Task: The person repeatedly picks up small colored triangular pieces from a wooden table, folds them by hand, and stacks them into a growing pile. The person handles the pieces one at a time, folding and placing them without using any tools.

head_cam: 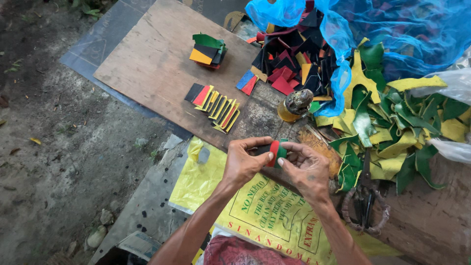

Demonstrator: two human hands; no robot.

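Left hand (241,162): fingers curled, thumb and fingertips pinching a small stack of cut pieces (274,151), red and green faces showing, a black edge at the left; most of the stack is hidden behind the fingers.
Right hand (308,169): closed on the same stack from the other side, fingertips touching its green edge. The stack is held above a yellow printed plastic bag (255,206).
Wooden board (157,64): carries a fanned row of black, red and yellow pieces (214,105) and a separate small pile topped with green (208,50).
Loose heap of red, black and yellow pieces (294,61): partly covered by a blue plastic bag (392,29).
Green and yellow offcuts (392,127): at right, overlapping.
Scissors (364,196): blades partly under the offcuts.
Small amber bottle (293,105): contents unclear.
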